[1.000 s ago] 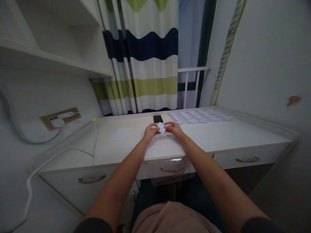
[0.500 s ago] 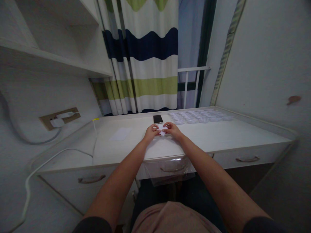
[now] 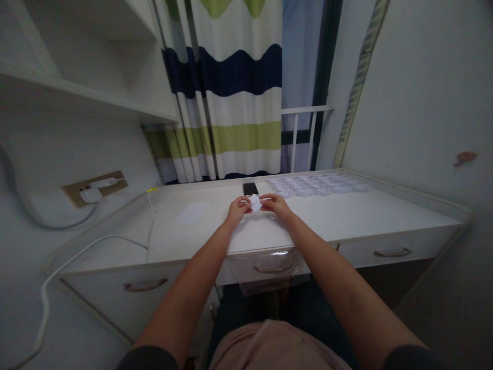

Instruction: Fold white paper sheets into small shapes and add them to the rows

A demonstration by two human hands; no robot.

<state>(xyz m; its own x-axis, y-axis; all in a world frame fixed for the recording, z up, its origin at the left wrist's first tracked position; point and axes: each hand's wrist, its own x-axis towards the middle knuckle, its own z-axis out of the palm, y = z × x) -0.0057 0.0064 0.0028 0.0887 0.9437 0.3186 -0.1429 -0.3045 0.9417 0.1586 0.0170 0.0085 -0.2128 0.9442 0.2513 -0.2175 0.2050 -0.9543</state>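
Note:
A small piece of folded white paper (image 3: 255,203) is held up just above the desk, its pointed top edge showing between my hands. My left hand (image 3: 239,209) pinches its left side, thumb toward me. On the right side my right hand (image 3: 276,205) grips it between thumb and fingers. The paper's exact folds are too small to make out. Right behind it lies a dark phone (image 3: 250,188), flat on the white desk (image 3: 316,216).
Rows of small whitish pieces (image 3: 316,185) cover the back right of the desk. Flat white sheets (image 3: 191,213) lie at left. A white cable (image 3: 115,237) crosses the left end near a wall socket (image 3: 94,189). Clear plastic (image 3: 265,272) hangs over the front edge.
My fingers have drawn apart a little toward the paper's sides, so more of it shows. The folded paper has shifted slightly left and looks more upright.

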